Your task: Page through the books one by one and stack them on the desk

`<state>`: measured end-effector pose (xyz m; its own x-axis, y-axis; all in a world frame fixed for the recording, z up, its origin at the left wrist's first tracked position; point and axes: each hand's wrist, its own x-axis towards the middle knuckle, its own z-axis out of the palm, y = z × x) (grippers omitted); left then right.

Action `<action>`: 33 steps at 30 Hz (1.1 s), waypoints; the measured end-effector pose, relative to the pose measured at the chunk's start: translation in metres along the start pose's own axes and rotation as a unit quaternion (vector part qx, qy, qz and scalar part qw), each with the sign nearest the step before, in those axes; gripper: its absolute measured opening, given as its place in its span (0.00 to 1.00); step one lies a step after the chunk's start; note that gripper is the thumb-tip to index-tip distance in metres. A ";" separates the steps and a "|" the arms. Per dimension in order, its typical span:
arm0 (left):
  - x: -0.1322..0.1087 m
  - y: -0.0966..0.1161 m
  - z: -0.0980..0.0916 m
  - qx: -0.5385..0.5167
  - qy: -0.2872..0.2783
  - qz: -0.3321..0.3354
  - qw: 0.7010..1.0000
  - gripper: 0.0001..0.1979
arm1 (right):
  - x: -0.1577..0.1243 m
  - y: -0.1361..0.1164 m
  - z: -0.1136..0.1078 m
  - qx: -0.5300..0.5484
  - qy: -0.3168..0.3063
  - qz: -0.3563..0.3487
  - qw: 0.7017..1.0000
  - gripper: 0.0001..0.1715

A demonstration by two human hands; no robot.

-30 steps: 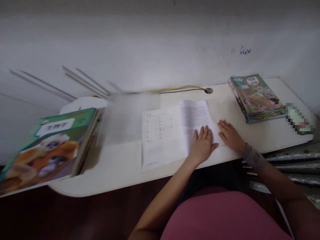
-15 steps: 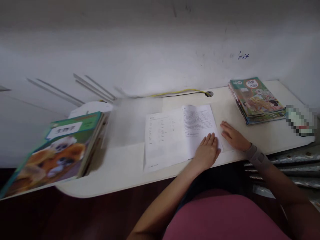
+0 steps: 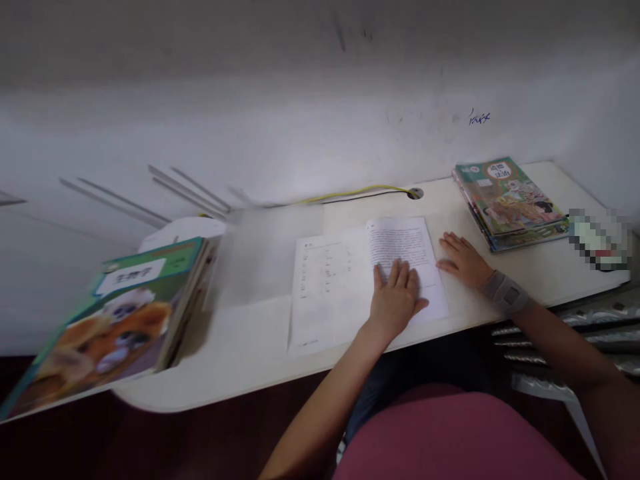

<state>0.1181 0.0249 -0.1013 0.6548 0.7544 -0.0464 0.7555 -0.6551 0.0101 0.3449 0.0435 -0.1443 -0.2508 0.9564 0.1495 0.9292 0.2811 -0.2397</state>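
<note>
A: What is different about the left hand (image 3: 395,307)?

B: Set against half a second ago, it lies further in on the right page (image 3: 400,243) of the book (image 3: 345,300), nearer the middle, with the fingers more spread and the thumb out toward the outer edge.

A: Is it gripping anything?

B: No. It rests palm down and relaxed, the fingers flat over the lower half of the page. The shift seems to keep the sheet pressed down; no leaf looks lifted.

A: And the right hand (image 3: 465,262)?

B: It stays just to the book's right, palm down on the desk (image 3: 240,360), holding nothing. The thumb comes so near the page edge that, in this dim and slightly blurred view, no one can fairly say whether it touches.

A: Where does the book itself lie?

B: On the desk, open, both pages down. A yellow cable (image 3: 363,190) runs behind it to a hole (image 3: 415,194). The left pile (image 3: 135,320) is well to its left; the right pile (image 3: 510,200) is to its right, past the right hand.
</note>
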 end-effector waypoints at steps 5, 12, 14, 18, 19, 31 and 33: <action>0.008 0.005 0.010 -0.006 -0.033 0.010 0.999 0.35 | 0.000 -0.002 -0.002 -0.012 -0.007 0.003 1.000 0.40; 0.009 0.008 0.009 -0.014 -0.027 0.026 0.999 0.35 | 0.001 -0.003 -0.002 -0.030 -0.022 0.008 0.999 0.43; 0.007 0.007 0.009 -0.014 -0.029 0.035 0.999 0.35 | 0.000 -0.003 -0.001 -0.026 -0.021 0.008 0.999 0.43; 0.009 0.010 0.010 -0.019 -0.030 0.031 0.999 0.35 | 0.000 -0.003 0.001 -0.021 -0.019 0.007 1.000 0.42; 0.011 0.012 0.010 -0.021 -0.031 0.028 0.999 0.35 | 0.000 -0.003 0.001 -0.023 -0.018 0.007 1.000 0.42; 0.015 0.017 0.009 -0.028 -0.045 0.036 0.998 0.38 | 0.000 -0.003 0.001 -0.035 -0.015 0.002 0.999 0.42; 0.018 0.018 0.010 -0.028 -0.043 0.038 0.998 0.38 | 0.000 -0.002 0.002 -0.042 -0.011 0.001 0.999 0.42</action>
<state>0.1429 0.0260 -0.1118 0.7072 0.6952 -0.1285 0.7058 -0.7047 0.0718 0.3424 0.0424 -0.1453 -0.2540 0.9588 0.1272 0.9489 0.2725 -0.1592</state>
